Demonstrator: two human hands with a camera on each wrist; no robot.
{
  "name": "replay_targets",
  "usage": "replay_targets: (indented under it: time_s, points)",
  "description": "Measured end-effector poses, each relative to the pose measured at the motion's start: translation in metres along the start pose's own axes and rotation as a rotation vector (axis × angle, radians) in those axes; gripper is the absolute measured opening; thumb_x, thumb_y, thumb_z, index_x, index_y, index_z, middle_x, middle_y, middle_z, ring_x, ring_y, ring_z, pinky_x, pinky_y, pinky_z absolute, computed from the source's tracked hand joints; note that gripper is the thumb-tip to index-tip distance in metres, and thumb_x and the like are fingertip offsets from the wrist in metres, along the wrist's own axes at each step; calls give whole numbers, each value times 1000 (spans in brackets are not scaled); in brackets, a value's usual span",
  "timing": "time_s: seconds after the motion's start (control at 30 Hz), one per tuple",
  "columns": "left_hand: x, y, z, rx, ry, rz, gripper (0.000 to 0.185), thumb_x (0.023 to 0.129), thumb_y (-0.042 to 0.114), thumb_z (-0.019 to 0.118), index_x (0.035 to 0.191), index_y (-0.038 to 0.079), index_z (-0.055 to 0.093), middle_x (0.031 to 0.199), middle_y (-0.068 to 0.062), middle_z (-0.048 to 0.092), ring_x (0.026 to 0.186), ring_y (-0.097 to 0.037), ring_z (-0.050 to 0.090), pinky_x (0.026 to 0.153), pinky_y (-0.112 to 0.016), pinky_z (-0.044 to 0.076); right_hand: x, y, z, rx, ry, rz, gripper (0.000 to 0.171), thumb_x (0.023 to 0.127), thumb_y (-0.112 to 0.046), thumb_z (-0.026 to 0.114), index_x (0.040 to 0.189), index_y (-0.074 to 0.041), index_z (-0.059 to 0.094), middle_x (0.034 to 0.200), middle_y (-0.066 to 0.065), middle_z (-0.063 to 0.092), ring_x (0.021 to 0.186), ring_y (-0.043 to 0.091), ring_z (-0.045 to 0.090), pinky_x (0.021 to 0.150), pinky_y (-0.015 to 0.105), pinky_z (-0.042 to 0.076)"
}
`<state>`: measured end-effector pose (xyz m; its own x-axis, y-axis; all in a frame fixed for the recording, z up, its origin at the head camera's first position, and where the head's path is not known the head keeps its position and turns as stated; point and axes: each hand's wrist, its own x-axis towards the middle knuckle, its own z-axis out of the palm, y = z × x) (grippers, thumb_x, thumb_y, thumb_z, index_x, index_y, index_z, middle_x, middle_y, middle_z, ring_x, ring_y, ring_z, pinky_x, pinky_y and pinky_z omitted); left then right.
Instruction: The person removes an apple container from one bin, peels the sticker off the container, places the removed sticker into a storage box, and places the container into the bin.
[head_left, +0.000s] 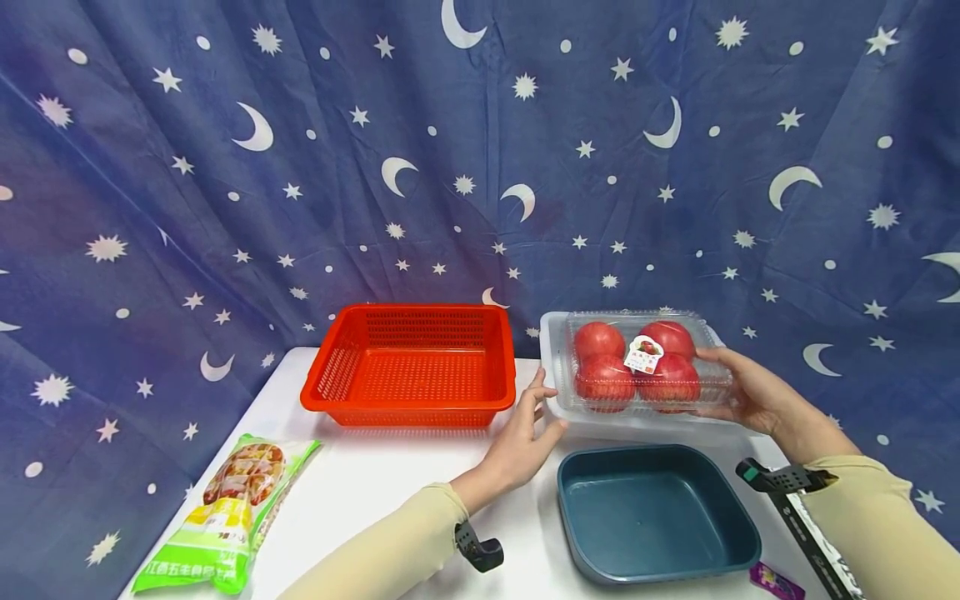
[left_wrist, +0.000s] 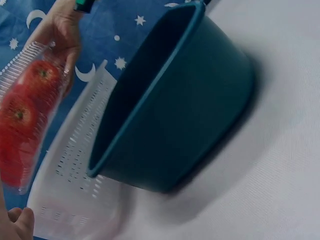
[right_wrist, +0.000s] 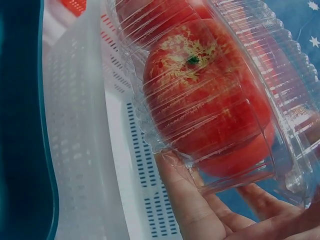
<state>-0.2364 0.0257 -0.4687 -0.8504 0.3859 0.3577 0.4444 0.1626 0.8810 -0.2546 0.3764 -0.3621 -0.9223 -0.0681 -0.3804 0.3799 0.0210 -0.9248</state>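
Observation:
My right hand grips the right end of a clear plastic box of red fruit. In the right wrist view its fingers curl round the end of the box. The box, with a white label on its lid, hangs over a white perforated basket, tilted in both wrist views. My left hand holds nothing. Its fingers are loosely bent, with the fingertips near the basket's left edge. At the lower left of the left wrist view, part of the left hand shows below the box.
A red basket stands at the back left. In front of the white basket is a dark teal tub. A green bag of food lies on the left. Near the right sleeve lie a purple packet and a long black-and-white box.

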Motion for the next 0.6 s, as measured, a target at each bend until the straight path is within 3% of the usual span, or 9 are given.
replay_targets:
  time_s: [0.2, 0.3, 0.47, 0.6]
  points:
    - [-1, 10, -7, -93, 21, 9, 50, 106, 24, 55, 149, 7, 36, 170, -1, 14, 148, -28, 34, 116, -43, 35, -3, 3, 5, 0, -4, 8, 89, 102, -51, 55, 159, -8, 2, 126, 14, 43, 100, 25, 63, 89, 52, 55]
    - [0, 16, -10, -77, 34, -42, 58, 107, 33, 51, 157, 15, 30, 170, 3, 16, 144, -26, 43, 114, -42, 39, -5, 4, 9, 13, -26, 6, 86, 103, -50, 55, 158, -11, 3, 125, 15, 44, 100, 27, 63, 88, 52, 56]
    - [1, 27, -14, -17, 40, -135, 67, 106, 50, 45, 164, 28, 18, 162, -3, 38, 132, -18, 56, 112, -49, 41, -6, 5, 17, 29, -90, -14, 77, 104, -49, 52, 155, -12, 8, 123, 12, 51, 103, 29, 65, 90, 54, 54]
    - [3, 32, -16, -116, 18, -184, 74, 105, 53, 45, 165, 27, 10, 168, -5, 25, 127, -27, 60, 108, -50, 46, -7, 7, 24, 15, -127, -34, 81, 104, -48, 51, 157, -10, 2, 124, 14, 52, 105, 29, 66, 93, 55, 53]
